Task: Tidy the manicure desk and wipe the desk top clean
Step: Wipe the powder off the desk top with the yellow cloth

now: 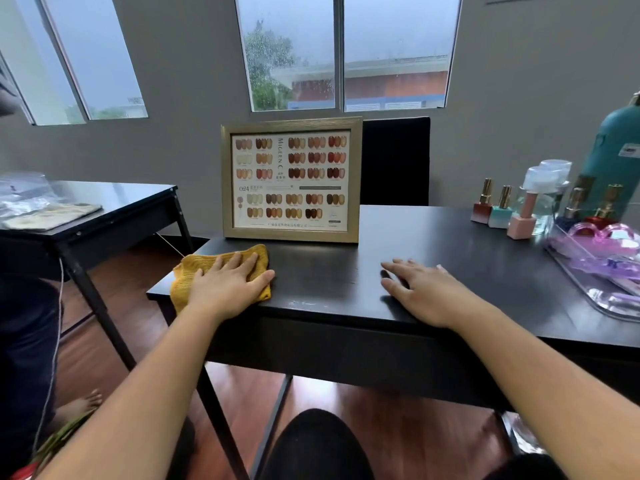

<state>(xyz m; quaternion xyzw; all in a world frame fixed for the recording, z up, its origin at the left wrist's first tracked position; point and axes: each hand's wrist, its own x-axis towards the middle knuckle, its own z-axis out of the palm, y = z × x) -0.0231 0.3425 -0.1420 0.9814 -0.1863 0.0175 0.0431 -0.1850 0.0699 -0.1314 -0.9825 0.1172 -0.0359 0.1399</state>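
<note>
A yellow cloth point(194, 271) lies on the near left corner of the black desk point(450, 258). My left hand point(228, 285) presses flat on the cloth with straight fingers. My right hand point(419, 289) rests flat on the bare desk top near the front edge, fingers spread, holding nothing. A framed nail colour chart point(291, 180) stands upright just behind the cloth. Several nail polish bottles point(502, 207) stand grouped at the far right.
A clear tray point(595, 271) with purple items sits at the desk's right edge. A teal bottle point(616, 150) and clear pump bottle point(540, 188) stand behind the polishes. A black chair back point(394, 161) is behind the desk. A second table point(104, 209) stands left.
</note>
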